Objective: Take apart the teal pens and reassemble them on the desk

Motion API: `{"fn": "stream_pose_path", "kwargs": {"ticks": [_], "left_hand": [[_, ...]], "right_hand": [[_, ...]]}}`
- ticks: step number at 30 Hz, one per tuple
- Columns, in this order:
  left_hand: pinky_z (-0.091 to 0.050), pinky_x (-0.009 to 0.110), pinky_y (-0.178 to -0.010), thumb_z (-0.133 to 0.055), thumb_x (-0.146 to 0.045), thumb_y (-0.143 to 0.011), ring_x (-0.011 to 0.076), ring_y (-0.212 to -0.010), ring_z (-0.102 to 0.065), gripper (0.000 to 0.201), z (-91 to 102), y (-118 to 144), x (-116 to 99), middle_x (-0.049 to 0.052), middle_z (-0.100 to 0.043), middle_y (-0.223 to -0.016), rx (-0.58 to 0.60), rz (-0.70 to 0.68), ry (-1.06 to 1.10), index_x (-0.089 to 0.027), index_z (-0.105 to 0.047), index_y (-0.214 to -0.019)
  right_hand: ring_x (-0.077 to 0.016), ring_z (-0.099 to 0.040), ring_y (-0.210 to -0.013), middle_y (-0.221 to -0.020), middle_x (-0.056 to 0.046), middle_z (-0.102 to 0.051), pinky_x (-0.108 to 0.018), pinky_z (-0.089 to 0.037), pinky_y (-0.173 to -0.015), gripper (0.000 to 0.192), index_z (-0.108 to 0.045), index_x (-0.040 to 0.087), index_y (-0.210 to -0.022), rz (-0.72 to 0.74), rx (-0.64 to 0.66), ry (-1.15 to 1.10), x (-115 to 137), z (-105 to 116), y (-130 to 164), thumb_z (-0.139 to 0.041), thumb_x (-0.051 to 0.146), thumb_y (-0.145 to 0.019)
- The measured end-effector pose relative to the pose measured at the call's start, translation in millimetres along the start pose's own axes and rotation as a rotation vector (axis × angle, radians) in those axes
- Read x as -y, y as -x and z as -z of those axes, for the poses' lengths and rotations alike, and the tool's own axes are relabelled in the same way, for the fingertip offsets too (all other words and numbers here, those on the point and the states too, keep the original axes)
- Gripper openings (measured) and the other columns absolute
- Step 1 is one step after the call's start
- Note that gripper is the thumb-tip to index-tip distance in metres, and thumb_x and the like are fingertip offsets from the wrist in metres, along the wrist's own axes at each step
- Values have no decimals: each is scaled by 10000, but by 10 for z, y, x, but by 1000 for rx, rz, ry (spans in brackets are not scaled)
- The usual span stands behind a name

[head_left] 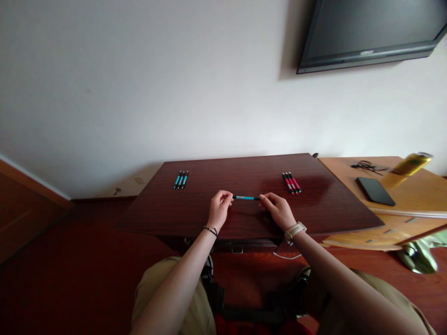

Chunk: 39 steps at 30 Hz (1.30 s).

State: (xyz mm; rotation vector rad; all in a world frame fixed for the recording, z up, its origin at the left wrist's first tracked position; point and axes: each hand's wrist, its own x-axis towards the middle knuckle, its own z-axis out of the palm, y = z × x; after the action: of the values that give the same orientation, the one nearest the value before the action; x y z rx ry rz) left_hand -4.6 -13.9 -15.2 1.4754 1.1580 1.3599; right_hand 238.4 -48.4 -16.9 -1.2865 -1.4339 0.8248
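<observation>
Blue pen (245, 197) pinched end to end between left hand (219, 209) and right hand (278, 210) over counter (244, 172); best kept level, grip light; blue pens (180, 179) at ten o'clock, red pens (291, 182) at two.

bare tabletop (244, 170) between blue pens (180, 179) (left) and red pens (291, 182)

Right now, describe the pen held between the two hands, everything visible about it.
The pen is slim, with a bright blue barrel and black ends, and looks like plastic. It lies level, crosswise to the person, just above the dark wooden table near its middle. The left hand pinches its left end and the right hand pinches its right end, so both tips are covered by the fingers. Whether a cap is on cannot be told. It matches the blue pens lying farther left.
</observation>
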Motion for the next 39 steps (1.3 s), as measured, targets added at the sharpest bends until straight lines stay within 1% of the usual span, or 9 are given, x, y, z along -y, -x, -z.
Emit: {"fn": "stream_pose_path", "kwargs": {"ticks": [5, 9, 13, 18, 20, 26, 29, 35, 39], "left_hand": [[-524, 281, -682, -687, -436, -912, 176, -769, -678, 253, -2, -4, 15, 63, -725, -867, -5, 19, 32, -185, -680, -938], [-521, 279, -686, -684, -437, -915, 164, -740, -664, 255, 9, -18, 53, 53, -721, -854, 3, 10, 21, -184, -675, -945], [-523, 279, -688, -690, -440, -911, 164, -743, -667, 262, 14, -19, 64, 60, -728, -863, -9, 2, 5, -180, -675, -938], [-524, 285, -695, -697, -447, -903, 169, -745, -671, 274, 1, -11, 39, 64, -728, -851, -24, 14, 9, -176, -680, -935], [-521, 284, -689, -696, -443, -902, 171, -748, -670, 270, -4, -11, 29, 63, -724, -847, -20, 21, 24, -176, -680, -935], [-511, 284, -689, -686, -454, -904, 163, -733, -653, 275, -9, -17, 24, 55, -716, -849, -18, 41, 41, -181, -675, -941], [-512, 286, -693, -687, -455, -905, 166, -741, -657, 274, -9, -15, 28, 56, -714, -853, -19, 38, 38, -184, -674, -940], [-525, 290, -711, -700, -460, -908, 168, -748, -674, 284, 10, -22, 83, 62, -728, -858, -21, 0, 11, -179, -673, -939], [-523, 286, -715, -694, -459, -917, 162, -744, -672, 286, 17, -26, 97, 59, -729, -852, -19, -2, 8, -176, -682, -955]], "right_hand": [[-217, -650, -743, -934, -69, -769, -328, -504, -691, 417, -740, 222, -1031, 49, -8, -41, -12, 2, 4, -705, 617, -901], [-225, -665, -798, -1039, -82, -771, -341, -524, -738, 414, -739, 227, -1078, 64, -15, -49, -39, 5, -1, -736, 591, -880], [-221, -651, -746, -901, -61, -764, -328, -496, -685, 409, -755, 222, -1019, 27, -11, 0, -29, 5, -4, -723, 608, -886], [-206, -619, -654, -723, -42, -713, -319, -455, -628, 488, -735, 214, -856, 7, 7, 44, 11, -5, -2, -604, 675, -948], [-210, -628, -664, -745, -46, -723, -321, -463, -636, 482, -732, 217, -869, 14, 0, 37, 9, -11, -5, -603, 675, -948], [-219, -669, -740, -957, -69, -767, -342, -520, -703, 407, -722, 227, -1056, 45, -5, -22, -12, -18, -16, -691, 604, -903], [-225, -676, -769, -1004, -79, -770, -361, -534, -740, 395, -722, 230, -1077, 57, -13, -20, -13, -14, -17, -715, 574, -883], [-228, -666, -723, -892, -63, -768, -343, -513, -676, 422, -747, 229, -1036, 24, -4, 0, -26, -3, -12, -705, 621, -884], [-213, -631, -657, -710, -38, -709, -320, -465, -638, 477, -733, 224, -853, 1, 12, 47, 6, -6, -3, -616, 679, -939]]}}
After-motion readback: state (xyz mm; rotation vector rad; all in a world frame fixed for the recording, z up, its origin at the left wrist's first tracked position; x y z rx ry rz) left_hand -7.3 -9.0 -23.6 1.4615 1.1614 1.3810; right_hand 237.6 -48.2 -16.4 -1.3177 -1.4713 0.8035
